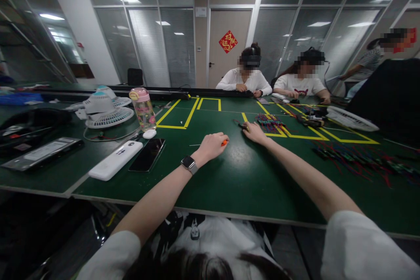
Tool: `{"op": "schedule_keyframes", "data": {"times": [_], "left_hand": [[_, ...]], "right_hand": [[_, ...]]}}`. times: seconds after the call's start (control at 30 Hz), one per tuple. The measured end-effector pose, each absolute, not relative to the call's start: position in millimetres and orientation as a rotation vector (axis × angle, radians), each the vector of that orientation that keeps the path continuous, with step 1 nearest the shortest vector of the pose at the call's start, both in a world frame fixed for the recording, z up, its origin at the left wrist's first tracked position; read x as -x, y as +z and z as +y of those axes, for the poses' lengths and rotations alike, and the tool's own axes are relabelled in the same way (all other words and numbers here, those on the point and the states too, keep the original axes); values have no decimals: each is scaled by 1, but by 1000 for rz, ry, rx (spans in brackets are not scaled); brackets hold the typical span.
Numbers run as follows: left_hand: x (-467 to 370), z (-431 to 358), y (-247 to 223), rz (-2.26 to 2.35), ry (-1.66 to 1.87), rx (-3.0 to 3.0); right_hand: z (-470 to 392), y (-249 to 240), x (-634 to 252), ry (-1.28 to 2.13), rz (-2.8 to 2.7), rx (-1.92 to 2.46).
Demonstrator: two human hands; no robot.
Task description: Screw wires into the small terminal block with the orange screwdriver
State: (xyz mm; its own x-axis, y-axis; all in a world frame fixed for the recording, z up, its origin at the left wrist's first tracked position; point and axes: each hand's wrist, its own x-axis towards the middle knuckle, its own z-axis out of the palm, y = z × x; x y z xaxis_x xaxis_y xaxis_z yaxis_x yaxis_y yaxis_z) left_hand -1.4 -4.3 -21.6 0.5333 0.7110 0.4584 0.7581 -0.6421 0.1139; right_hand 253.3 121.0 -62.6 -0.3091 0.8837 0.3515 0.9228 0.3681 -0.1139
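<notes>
My left hand [211, 145] is closed around a screwdriver with an orange handle [225, 143]. The thin metal shaft [194, 145] pokes out to the left, low over the green table. My right hand [255, 133] pinches a small dark piece [243, 126] with a bit of red wire at its far left end; its exact kind is too small to make out. Just beyond that hand lies a bundle of small boards with red and blue wires [271, 123], partly across yellow tape. My two hands are apart.
A phone [147, 155], a white case-like object [115, 160], a pink-lidded bottle [143, 109] and white fans [108, 107] stand left. More wired boards [357, 157] lie right, near a white tray [352, 119]. Two people [244, 79] sit opposite; another person stands far right.
</notes>
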Motion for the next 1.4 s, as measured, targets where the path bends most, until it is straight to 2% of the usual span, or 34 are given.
{"op": "schedule_keyframes", "data": {"times": [0.13, 0.23, 0.4, 0.5, 0.6, 0.7, 0.8, 1.0, 1.4], "left_hand": [[-1, -7, -16, -1287, -761, 2634], [-2, -13, -8, -1338, -929, 2561], [3, -17, 7, -1457, -1430, 2518], [6, -9, 8, -1481, -1873, 2465], [3, -3, 7, -1403, -2366, 2420], [-3, -6, 6, -1240, -2583, 2495], [-10, -13, 4, -1145, -2616, 2566], [-16, -19, 0, -1250, -2427, 2655], [-17, -16, -4, -1169, -2445, 2624]], "right_hand": [[74, -56, -229, 91, -2333, 1278], [37, -57, -212, 269, -2281, 1148], [-7, -62, -190, 410, -2121, 1117], [-17, -61, -184, 481, -2075, 1110], [-18, -61, -182, 534, -2075, 1062], [-16, -65, -180, 604, -2070, 997], [-17, -69, -177, 712, -2062, 930], [-20, -68, -172, 812, -2032, 899], [-18, -67, -173, 823, -2051, 883]]}}
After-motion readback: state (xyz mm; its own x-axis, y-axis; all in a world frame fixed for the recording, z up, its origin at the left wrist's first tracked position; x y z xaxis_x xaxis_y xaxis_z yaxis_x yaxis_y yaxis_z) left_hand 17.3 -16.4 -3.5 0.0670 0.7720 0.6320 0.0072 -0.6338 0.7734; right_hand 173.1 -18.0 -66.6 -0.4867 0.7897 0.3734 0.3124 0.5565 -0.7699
